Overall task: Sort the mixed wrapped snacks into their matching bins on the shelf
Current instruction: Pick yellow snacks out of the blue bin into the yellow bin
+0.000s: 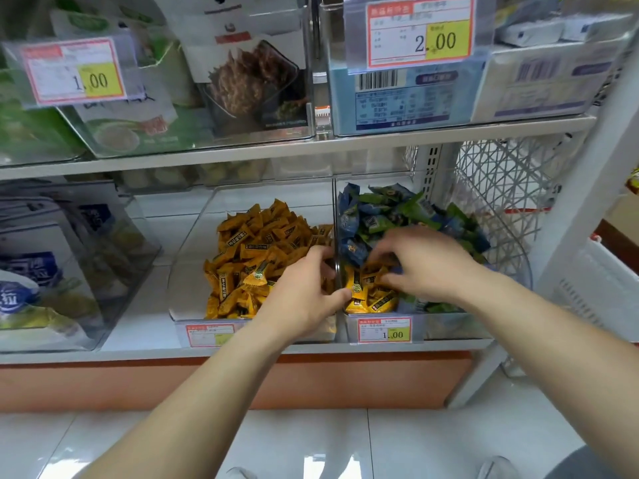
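Observation:
Two clear bins stand side by side on the lower shelf. The left bin (193, 236) holds a heap of yellow wrapped snacks (256, 247). The right bin (515, 267) holds blue and green wrapped snacks (387, 209), with several yellow snacks (366, 295) mixed in at its front left corner. My right hand (425, 264) is inside the right bin, its fingers curled down around some of those yellow snacks. My left hand (304, 292) sits at the wall between the bins, fingers curled toward it and thumb reaching to the right bin's yellow snacks. What it holds is hidden.
Price tags (383, 329) hang on the bin fronts. A clear bin of larger white and blue packs (41, 271) stands at the left. The upper shelf (311, 150) carries boxed goods close above. A white wire basket (501, 178) and the shelf post (587, 202) stand at the right.

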A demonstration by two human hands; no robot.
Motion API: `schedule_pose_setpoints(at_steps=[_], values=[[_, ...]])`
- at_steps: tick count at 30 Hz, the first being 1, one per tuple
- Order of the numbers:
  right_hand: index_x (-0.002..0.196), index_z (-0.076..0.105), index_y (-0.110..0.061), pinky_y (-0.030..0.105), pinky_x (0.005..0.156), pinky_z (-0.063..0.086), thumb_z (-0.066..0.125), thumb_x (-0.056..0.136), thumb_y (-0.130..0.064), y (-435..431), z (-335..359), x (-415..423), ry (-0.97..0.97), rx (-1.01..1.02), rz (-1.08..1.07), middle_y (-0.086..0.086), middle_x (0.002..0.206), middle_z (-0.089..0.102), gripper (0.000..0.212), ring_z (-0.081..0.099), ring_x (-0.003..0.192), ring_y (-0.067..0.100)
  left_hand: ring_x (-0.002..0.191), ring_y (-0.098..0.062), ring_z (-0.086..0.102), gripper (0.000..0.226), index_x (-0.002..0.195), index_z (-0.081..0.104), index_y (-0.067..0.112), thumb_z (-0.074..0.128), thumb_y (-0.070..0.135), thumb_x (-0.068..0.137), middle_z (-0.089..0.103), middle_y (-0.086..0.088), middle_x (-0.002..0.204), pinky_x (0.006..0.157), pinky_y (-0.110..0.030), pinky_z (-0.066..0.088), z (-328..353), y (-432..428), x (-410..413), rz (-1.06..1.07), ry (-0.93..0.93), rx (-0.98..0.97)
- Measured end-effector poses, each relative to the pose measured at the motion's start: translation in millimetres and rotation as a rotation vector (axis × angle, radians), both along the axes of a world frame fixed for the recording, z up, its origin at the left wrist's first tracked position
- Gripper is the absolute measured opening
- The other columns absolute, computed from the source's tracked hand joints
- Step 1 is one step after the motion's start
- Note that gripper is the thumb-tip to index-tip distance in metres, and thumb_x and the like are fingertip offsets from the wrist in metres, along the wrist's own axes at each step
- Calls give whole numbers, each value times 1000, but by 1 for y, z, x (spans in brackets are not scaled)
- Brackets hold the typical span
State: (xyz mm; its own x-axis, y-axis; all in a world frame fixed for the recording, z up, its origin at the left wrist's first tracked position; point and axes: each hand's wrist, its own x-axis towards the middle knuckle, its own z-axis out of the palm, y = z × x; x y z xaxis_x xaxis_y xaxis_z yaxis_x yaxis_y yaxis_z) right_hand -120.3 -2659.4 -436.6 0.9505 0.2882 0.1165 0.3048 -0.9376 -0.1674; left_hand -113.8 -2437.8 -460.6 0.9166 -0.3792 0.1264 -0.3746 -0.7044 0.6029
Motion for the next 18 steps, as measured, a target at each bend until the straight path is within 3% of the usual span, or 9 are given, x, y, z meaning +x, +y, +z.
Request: schedule_pose_setpoints(at_steps=[2,5,9,14,18], values=[[121,63,-41,28,91,49,73,84,-31,14,-5,1,124,163,107,-18,121,60,39,55,108,5,96,-11,64,74,145,37,25,74,43,84,62,10,114,86,-38,57,-1,2,0,-16,4,-12],[128,57,-40,34,97,48,74,83,-29,21,-14,7,344,106,159,-15,134,55,49,53,117,10,95,-11,63,75,145,36,26,74,44,83,62,11,114,86,-37,57,-2,4,-1,-24,1,-17],[132,52,-38,30,89,50,81,74,-41,23,-18,18,321,-9,148,-14,132,53,65,54,114,13,92,-10,63,74,145,35,28,73,45,85,61,14,113,85,-35,56,-3,5,-1,-21,-10,1],[103,63,-35,35,69,56,77,76,-48,31,-25,19,276,1,146,-12,92,66,33,62,82,13,78,-2,63,72,145,35,29,71,47,85,60,17,106,78,-32,57,-2,7,-1,-36,-4,13],[94,62,-37,26,58,45,79,69,-58,26,-20,21,285,131,103,-15,83,62,37,60,77,7,84,-2,63,68,142,42,28,72,49,84,63,18,97,80,-32,57,2,10,2,-45,25,5]])
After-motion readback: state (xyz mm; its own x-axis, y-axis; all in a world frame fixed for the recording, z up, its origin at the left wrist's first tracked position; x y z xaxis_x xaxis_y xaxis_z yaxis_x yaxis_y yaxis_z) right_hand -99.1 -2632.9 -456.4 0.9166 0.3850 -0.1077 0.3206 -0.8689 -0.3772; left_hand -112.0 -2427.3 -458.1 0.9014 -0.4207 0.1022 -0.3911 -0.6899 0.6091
